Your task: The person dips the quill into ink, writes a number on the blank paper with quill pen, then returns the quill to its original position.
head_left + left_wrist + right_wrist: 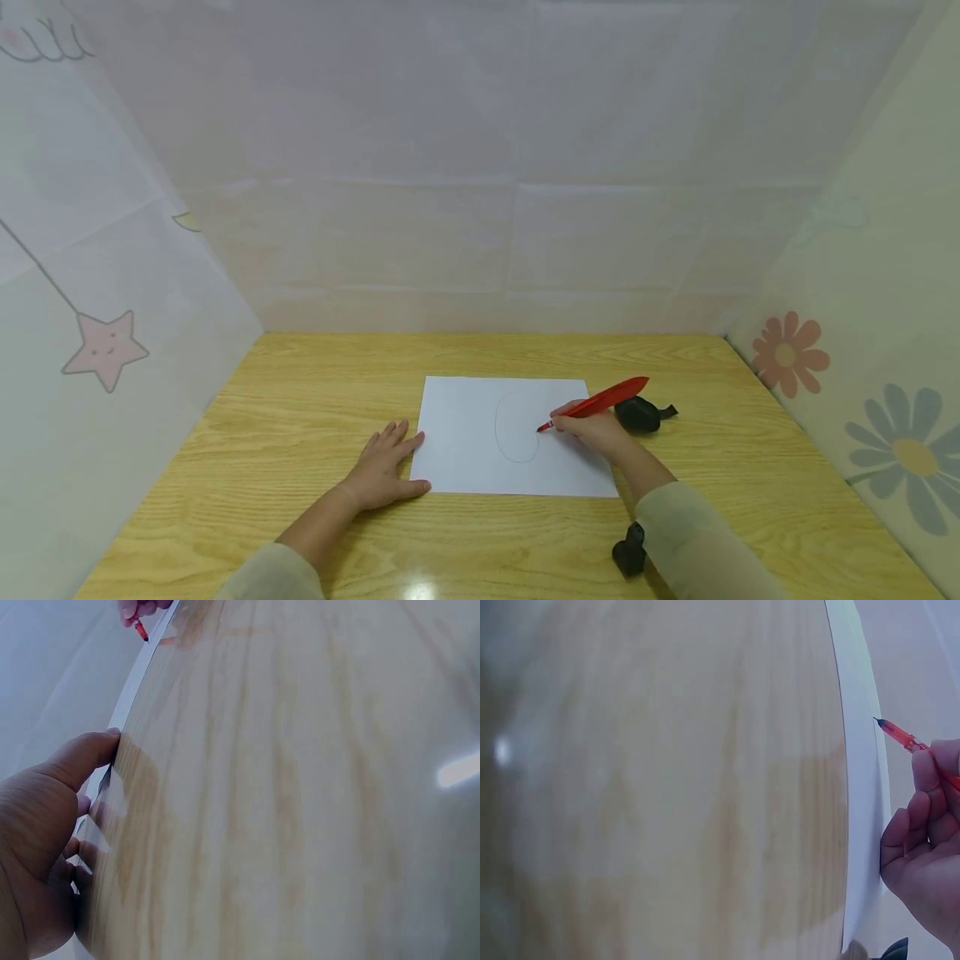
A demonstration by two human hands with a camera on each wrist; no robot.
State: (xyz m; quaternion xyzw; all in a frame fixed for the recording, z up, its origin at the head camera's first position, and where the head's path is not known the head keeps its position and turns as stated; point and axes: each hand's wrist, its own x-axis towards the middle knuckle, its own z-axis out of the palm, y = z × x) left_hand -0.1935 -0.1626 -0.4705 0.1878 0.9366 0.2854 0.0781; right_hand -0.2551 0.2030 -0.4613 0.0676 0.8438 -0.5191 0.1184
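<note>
A white sheet of paper (457, 433) lies on the wooden table, bearing a thin oval outline (496, 429) in its middle. My right hand (592, 427) pinches a red feather pen (611, 395), its dark tip on or just above the paper at the oval's right side. In the right wrist view the pen's red barrel (900, 735) shows between thumb and fingers of the right hand (930, 847). My left hand (382, 468) lies spread at the sheet's left edge, thumb and fingertips touching it. The left wrist view shows that hand (52, 817) along the paper's edge (135, 682).
A rounded black object with a short tail (637, 414) sits just beyond the right hand. A smaller black piece (630, 552) is beside the right sleeve (690, 533). Printed cloth walls (517, 208) stand behind the table (337, 367) and on both sides.
</note>
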